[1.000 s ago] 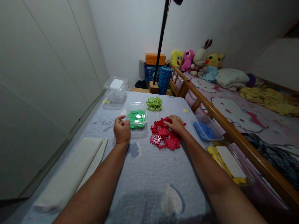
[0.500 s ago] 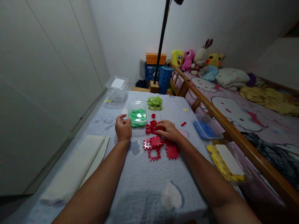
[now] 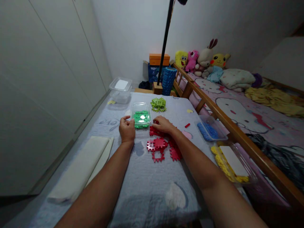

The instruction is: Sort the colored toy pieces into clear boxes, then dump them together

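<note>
My left hand [image 3: 127,129] is curled against the near left corner of a clear tub of green pieces [image 3: 141,116], thumb on its rim. My right hand [image 3: 162,124] lies palm down, fingers bent, on the far end of a heap of red waffle-shaped pieces [image 3: 161,145] spread on the pale blue blanket [image 3: 147,186]. Whether the fingers hold a piece is hidden. One small red piece [image 3: 187,125] lies apart to the right.
A pile of light green pieces [image 3: 158,104] sits beyond the tub. A lidded clear box [image 3: 120,88] stands far left. Tubs of blue pieces [image 3: 210,130] and yellow pieces [image 3: 229,162] lie by the wooden bed rail [image 3: 232,129]. A folded white cloth [image 3: 82,167] lies left.
My right hand has dragged the red pieces leftward toward the green tub, leaving one small red piece behind on the right. My left hand stayed at the tub.
</note>
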`<state>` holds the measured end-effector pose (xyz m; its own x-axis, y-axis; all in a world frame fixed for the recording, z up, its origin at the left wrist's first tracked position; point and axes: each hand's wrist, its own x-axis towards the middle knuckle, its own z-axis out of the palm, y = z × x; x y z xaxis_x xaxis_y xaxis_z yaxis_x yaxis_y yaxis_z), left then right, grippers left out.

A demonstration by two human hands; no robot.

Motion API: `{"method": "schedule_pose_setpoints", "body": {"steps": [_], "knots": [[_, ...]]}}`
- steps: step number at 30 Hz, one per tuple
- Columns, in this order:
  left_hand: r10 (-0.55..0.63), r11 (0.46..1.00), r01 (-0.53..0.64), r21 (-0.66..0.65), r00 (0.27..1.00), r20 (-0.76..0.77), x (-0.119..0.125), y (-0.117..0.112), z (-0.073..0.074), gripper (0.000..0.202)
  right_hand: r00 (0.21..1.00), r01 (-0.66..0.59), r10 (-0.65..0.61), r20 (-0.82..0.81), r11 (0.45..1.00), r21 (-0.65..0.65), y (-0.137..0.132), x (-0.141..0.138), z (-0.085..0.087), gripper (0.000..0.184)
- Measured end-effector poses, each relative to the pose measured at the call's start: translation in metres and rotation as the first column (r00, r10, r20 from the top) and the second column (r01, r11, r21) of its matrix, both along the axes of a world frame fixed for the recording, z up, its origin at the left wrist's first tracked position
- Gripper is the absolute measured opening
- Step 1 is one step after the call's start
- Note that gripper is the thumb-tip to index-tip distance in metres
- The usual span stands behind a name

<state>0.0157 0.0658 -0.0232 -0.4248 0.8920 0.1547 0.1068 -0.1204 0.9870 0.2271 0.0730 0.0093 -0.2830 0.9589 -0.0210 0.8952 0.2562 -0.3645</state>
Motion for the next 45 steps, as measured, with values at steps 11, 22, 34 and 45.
{"method": "schedule_pose_setpoints", "body": {"steps": [11,22,34,45], "knots": [[0.007,1.0,-0.006,-0.021,0.999,0.038,0.003,-0.005,0.01,0.028,0.955,0.045,0.01,-0.297,0.983,0.177,-0.067,0.036,0.009,0.033],[-0.014,0.999,0.015,-0.039,1.0,0.023,0.002,-0.007,0.015,0.034,0.789,0.614,-0.605,-0.102,0.78,0.12,-0.071,0.087,-0.034,0.055],[-0.03,1.0,0.03,0.009,1.0,0.009,-0.001,0.002,-0.004,0.039,0.942,0.051,-0.028,-0.336,0.997,0.058,-0.077,0.054,-0.016,0.041],[-0.023,0.999,0.022,0.03,1.0,0.021,0.001,0.003,-0.002,0.027,0.887,0.304,-0.257,-0.384,0.95,0.067,-0.027,-0.002,0.013,0.036]]}}
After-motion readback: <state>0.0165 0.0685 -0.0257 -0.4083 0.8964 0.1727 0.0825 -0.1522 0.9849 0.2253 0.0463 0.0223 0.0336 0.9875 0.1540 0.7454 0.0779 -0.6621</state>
